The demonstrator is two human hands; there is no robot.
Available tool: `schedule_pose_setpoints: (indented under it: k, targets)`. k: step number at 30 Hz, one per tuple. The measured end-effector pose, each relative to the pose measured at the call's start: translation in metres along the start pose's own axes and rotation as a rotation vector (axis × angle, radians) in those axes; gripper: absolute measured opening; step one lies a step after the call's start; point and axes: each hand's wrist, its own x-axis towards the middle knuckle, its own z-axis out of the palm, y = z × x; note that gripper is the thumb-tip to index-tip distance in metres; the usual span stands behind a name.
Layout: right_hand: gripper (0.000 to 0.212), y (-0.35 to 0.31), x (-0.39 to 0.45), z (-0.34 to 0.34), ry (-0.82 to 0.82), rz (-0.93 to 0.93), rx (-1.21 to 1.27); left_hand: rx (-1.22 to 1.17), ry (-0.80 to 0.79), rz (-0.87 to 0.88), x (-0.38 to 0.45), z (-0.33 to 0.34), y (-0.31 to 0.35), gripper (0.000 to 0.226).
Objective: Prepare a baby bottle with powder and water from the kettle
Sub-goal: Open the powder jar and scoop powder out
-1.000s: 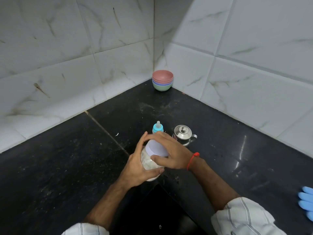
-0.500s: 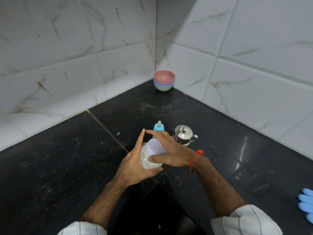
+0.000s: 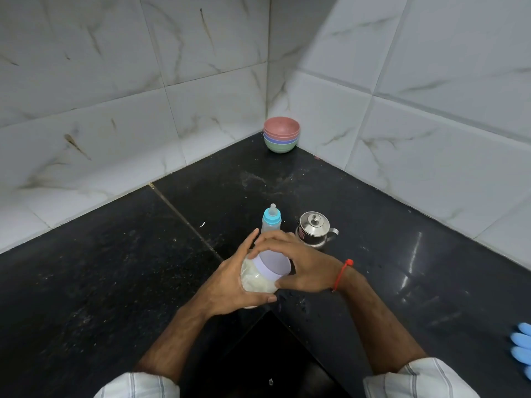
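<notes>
Head view: powder jar (image 3: pixel 260 278) held over the near edge of the black counter (image 3: pixel 115 282), lid (image 3: pixel 274 262) under both hands.
Left hand (image 3: pixel 230 285) wrapped round the jar body; right hand (image 3: pixel 304 268) curled on the lavender lid, apparently for twisting. Jar clear, well filled with pale powder; likely light, rigid, smooth-sided, best gripped low on the body. Baby bottle (image 3: pixel 271 221) just behind, upright, blue-capped, contents not discernible. Steel kettle (image 3: pixel 314 229) beside it, lidded, contents hidden. Stacked bowls (image 3: pixel 281 135) in the corner.
</notes>
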Motion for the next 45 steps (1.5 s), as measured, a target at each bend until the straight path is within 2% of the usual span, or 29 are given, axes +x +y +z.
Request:
schedule_pose_setpoints:
  k: [3, 6, 8, 11, 13, 15, 17, 20, 22, 25, 27, 29, 33, 35, 37, 39, 41, 43, 45]
  targets:
    - [0.075, -0.003, 0.001, 0.002, -0.001, 0.141, 0.034, 0.013, 0.002, -0.001, 0.001, 0.000, -0.001, 0.137]
    - [0.091, -0.008, 0.006, 0.006, 0.142, 0.405, -0.129, 0.062, 0.008, -0.009, 0.001, 0.000, -0.002, 0.138]
    - [0.085, -0.007, 0.007, 0.008, 0.148, 0.455, -0.136, 0.078, -0.006, -0.014, 0.003, 0.000, -0.001, 0.140]
    - [0.063, -0.003, 0.006, 0.009, 0.051, 0.323, -0.102, 0.101, -0.055, -0.039, 0.005, 0.000, -0.001, 0.145]
    - [0.068, 0.004, 0.005, 0.007, 0.012, 0.200, -0.117, 0.078, -0.057, -0.039, 0.006, 0.000, -0.005, 0.144]
    - [0.068, 0.009, 0.003, 0.005, 0.071, 0.076, -0.118, 0.054, -0.039, -0.045, 0.004, -0.002, -0.012, 0.142]
    - [0.062, 0.017, 0.000, 0.006, 0.210, 0.002, -0.056, 0.042, 0.005, -0.068, 0.000, -0.006, -0.021, 0.140]
    - [0.056, 0.032, -0.007, 0.017, 0.483, 0.079, 0.220, 0.004, 0.150, -0.124, -0.009, -0.013, -0.033, 0.138]
    - [0.053, 0.036, -0.008, 0.033, 0.547, 0.176, 0.258, -0.026, 0.276, -0.158, -0.014, -0.018, -0.036, 0.136]
    - [0.047, 0.046, -0.004, 0.076, 0.422, 0.257, 0.049, -0.063, 0.519, -0.188, -0.017, -0.022, -0.035, 0.129]
    - [0.043, 0.054, 0.001, 0.105, 0.350, 0.263, 0.019, -0.107, 0.676, -0.198, -0.018, -0.023, -0.034, 0.125]
    - [0.041, 0.063, 0.007, 0.130, 0.317, 0.253, -0.030, -0.144, 0.757, -0.195, -0.019, -0.024, -0.033, 0.123]
    - [0.046, 0.066, 0.025, 0.158, 0.321, 0.231, -0.287, -0.135, 0.707, -0.167, -0.022, -0.022, -0.029, 0.130]
    - [0.043, 0.065, 0.033, 0.162, 0.306, 0.213, -0.330, -0.128, 0.617, -0.148, -0.022, -0.017, -0.027, 0.135]
    - [0.041, 0.064, 0.037, 0.160, 0.315, 0.213, -0.270, -0.121, 0.541, -0.128, -0.021, -0.012, -0.026, 0.137]
    - [0.030, 0.057, 0.036, 0.148, 0.437, 0.187, -0.139, -0.105, 0.510, -0.105, -0.019, -0.010, -0.025, 0.136]
    - [0.013, 0.048, 0.034, 0.127, 0.722, 0.149, 0.003, -0.083, 0.510, -0.091, -0.018, -0.009, -0.023, 0.134]
    - [0.016, 0.036, 0.029, 0.098, 1.001, 0.139, 0.139, -0.047, 0.500, -0.085, -0.016, -0.009, -0.022, 0.134]
    - [0.016, 0.021, 0.025, 0.067, 1.060, 0.076, 0.123, -0.012, 0.468, -0.076, -0.015, -0.006, -0.021, 0.134]
